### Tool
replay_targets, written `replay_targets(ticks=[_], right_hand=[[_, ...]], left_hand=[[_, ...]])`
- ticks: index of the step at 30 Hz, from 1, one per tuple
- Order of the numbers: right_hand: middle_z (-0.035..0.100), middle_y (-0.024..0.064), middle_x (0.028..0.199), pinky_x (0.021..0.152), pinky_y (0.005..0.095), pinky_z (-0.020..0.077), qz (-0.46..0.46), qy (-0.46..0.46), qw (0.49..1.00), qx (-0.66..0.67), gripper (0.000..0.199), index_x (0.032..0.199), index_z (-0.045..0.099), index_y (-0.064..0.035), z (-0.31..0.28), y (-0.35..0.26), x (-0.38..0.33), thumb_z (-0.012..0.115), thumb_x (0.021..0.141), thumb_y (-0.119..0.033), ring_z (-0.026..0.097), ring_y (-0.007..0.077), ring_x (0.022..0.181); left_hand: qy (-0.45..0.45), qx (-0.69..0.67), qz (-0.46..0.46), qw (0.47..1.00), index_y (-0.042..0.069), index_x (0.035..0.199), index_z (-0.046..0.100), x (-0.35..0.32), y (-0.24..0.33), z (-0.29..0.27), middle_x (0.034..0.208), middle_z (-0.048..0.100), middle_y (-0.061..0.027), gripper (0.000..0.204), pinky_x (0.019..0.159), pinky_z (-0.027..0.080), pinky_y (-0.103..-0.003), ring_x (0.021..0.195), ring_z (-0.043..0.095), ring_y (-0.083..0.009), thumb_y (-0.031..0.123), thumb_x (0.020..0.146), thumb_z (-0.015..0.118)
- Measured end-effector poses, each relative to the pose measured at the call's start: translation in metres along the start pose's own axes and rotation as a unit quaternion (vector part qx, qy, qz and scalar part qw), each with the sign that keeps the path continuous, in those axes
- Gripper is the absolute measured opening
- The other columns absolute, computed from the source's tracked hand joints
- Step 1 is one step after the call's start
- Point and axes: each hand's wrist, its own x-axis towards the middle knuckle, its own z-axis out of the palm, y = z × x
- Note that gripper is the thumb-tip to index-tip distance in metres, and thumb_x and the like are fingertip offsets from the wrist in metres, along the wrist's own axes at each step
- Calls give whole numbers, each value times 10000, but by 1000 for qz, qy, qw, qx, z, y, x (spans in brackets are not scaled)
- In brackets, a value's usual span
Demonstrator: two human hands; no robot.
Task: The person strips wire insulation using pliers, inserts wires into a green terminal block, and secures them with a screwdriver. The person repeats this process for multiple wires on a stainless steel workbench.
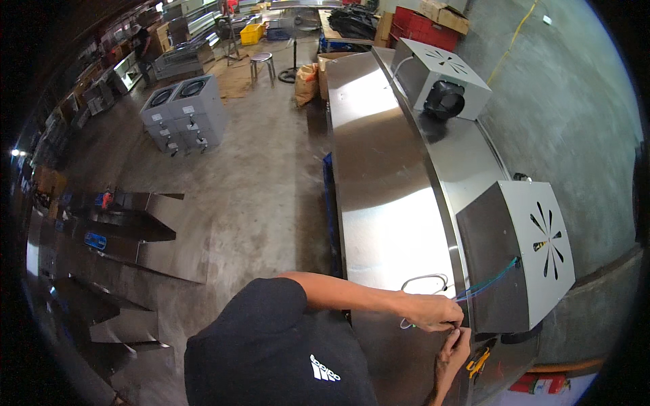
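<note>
My left hand point(437, 312) reaches in from the left over the metal bench, its fingers pinched together. Just below it, my right hand point(452, 353) is closed too, and the fingertips of both meet. Whatever small thing they pinch is hidden by the fingers. Thin blue and green wires point(491, 279) run from the side of a grey metal box point(497, 254) with a slotted white face to my left hand. A looped grey cable point(426, 276) lies on the bench beyond that hand. Yellow-handled pliers point(478, 363) lie right of my right hand.
The long shiny metal bench point(386, 162) stretches away, a raised ledge along its right side. A second vented box point(443, 78) with a round black outlet stands at its far end, near the wall. Grey fan units point(181, 111), a stool point(262, 64) and sheet-metal parts point(128, 223) stand on the left floor.
</note>
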Motion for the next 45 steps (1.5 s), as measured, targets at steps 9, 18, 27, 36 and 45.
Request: replay_targets(ticks=[9, 18, 27, 36, 45], right_hand=[[556, -14, 838, 684, 256, 431, 116, 90, 978, 149, 268, 1134, 643, -15, -7, 4, 12, 566, 1144, -271, 508, 75, 763], [687, 218, 965, 775, 471, 567, 208, 135, 966, 76, 360, 1178, 605, 34, 93, 24, -15, 697, 1037, -284, 696, 392, 832], [645, 220, 1139, 890, 533, 517, 119, 203, 956, -176, 405, 1226, 598, 40, 162, 51, -1, 665, 1054, -320, 635, 423, 1016], [680, 89, 1152, 888, 319, 559, 57, 290, 927, 232, 380, 1255, 629, 0, 107, 0, 3, 834, 957, -115, 671, 165, 1015], [629, 90, 1241, 914, 305, 550, 10, 286, 928, 240, 355, 1230, 639, -5, 96, -10, 2, 831, 931, -16, 643, 145, 1081]], left_hand=[[32, -29, -186, 982, 18, 1149, 747, -17, -10, -38, 1037, 793, -140, 195, 853, 599, -363, 932, 764, -222, 170, 1028, 727], [121, -127, -200, 964, -11, 1164, 752, 12, -6, -103, 1009, 787, -106, 198, 832, 618, -289, 899, 751, -156, 118, 1015, 765], [49, 40, -182, 981, 15, 1113, 787, 7, 5, -81, 997, 794, -85, 142, 764, 590, -291, 840, 725, -134, 97, 1000, 763], [-3, 124, -114, 986, 0, 1078, 745, 12, 17, -66, 973, 750, -126, 143, 753, 578, -368, 853, 728, -248, 33, 942, 769], [-46, 179, -46, 982, 43, 1086, 749, 11, 20, -63, 1011, 738, -79, 200, 733, 573, -345, 861, 705, -219, -2, 896, 793]])
